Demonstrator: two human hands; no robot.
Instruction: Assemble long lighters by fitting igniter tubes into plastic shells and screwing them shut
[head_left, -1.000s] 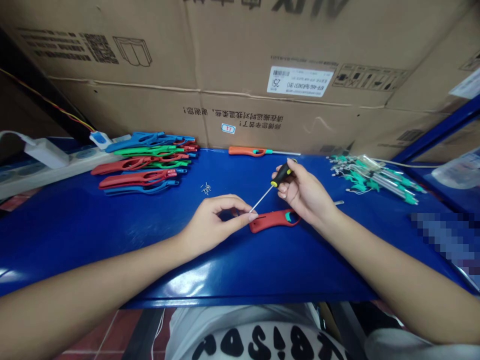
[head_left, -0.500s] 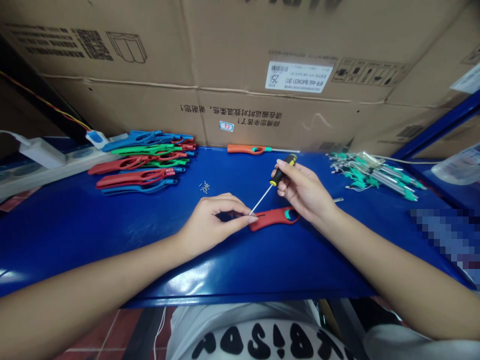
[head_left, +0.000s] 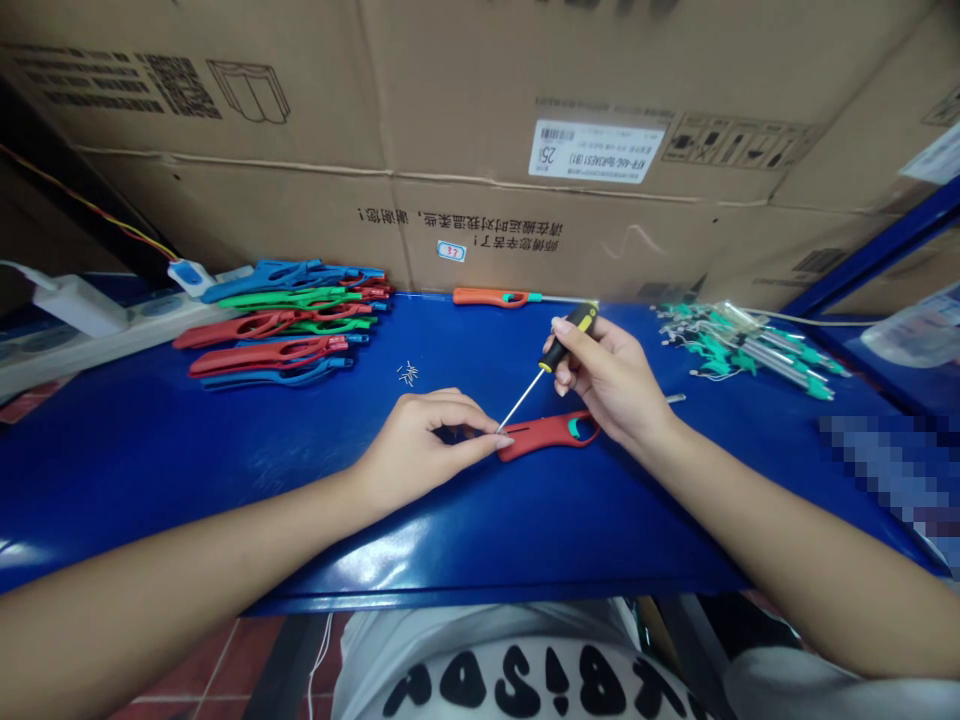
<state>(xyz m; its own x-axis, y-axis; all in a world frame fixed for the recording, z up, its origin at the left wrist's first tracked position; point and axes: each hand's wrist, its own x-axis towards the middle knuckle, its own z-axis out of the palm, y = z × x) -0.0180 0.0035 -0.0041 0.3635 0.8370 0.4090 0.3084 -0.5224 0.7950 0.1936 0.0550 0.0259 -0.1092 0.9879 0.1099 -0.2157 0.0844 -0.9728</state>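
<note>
A red lighter body [head_left: 544, 433] with a teal trigger lies flat on the blue table [head_left: 225, 450], near the middle. My right hand [head_left: 611, 380] is wrapped round the black-and-yellow handle of a small screwdriver [head_left: 546, 365]. Its thin shaft slants down-left to the lighter's left end. My left hand [head_left: 427, 440] rests on the table with thumb and forefinger pinched together at the shaft's tip, on the lighter's end. What the fingers pinch is too small to see.
A pile of blue, green and red lighter shells [head_left: 289, 320] lies at the back left, with a power strip [head_left: 90, 330] beyond it. Tiny screws [head_left: 408, 374] lie mid-table. An assembled orange lighter [head_left: 499, 297] lies by the cardboard boxes [head_left: 480, 140]. Teal-tipped metal tubes [head_left: 742, 345] are heaped right.
Almost nothing has moved. My right hand with the screwdriver has lifted a little. My left hand stays pinched at the tip.
</note>
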